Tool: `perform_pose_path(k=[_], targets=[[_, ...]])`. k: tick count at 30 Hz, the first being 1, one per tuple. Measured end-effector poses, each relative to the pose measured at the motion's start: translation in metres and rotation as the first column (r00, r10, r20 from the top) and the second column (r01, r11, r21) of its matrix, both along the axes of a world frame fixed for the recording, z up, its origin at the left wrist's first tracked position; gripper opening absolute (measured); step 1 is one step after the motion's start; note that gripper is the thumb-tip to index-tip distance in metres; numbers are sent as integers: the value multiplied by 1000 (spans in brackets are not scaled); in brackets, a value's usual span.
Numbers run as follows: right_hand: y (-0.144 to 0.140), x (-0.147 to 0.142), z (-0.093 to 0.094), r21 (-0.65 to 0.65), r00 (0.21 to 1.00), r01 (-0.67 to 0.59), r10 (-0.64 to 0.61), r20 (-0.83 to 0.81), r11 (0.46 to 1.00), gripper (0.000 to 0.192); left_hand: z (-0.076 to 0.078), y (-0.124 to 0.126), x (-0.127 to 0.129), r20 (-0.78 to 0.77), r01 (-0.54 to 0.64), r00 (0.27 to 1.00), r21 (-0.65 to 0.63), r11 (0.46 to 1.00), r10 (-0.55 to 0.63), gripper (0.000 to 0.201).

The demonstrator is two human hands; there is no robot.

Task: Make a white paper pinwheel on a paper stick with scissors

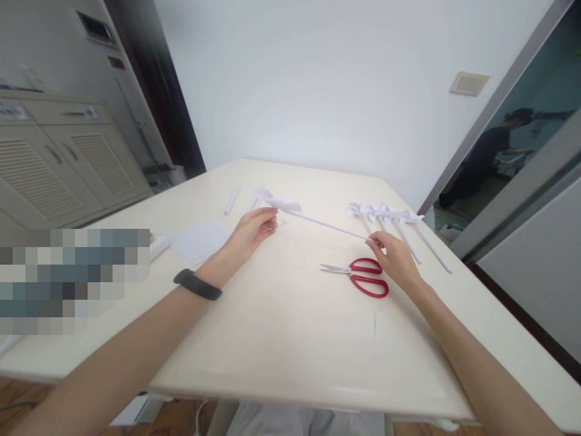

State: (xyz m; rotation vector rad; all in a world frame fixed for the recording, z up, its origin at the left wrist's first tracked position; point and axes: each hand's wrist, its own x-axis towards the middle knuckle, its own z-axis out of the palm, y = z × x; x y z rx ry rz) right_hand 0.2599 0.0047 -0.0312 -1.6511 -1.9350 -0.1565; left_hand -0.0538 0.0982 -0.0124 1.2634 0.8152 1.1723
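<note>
Left hand pinches the head end of a white paper pinwheel on a thin stick; right hand fingers closed on the stick's other end, above red-handled scissors on the cream table.

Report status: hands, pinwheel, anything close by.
Left hand pinches pinwheel head; right hand holds stick end. Red scissors lie under right hand.

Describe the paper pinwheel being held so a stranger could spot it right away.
On the cream table, above the red scissors, the white pinwheel spans both hands. Unlike the pinwheels lying at right, it is lifted, left hand at its head, right hand at its stick end.
</note>
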Motion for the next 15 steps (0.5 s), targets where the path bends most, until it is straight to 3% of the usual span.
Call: perform_pose_path(k=[4,15], targets=[[0,1,0,4,1000,3,-3,18,1000,19,-4,4,-3,9,-64,998,5,998,64,28],[1,2,-1,25,999,19,-20,35,999,16,-5,5,-2,12,-85,996,9,996,85,29]])
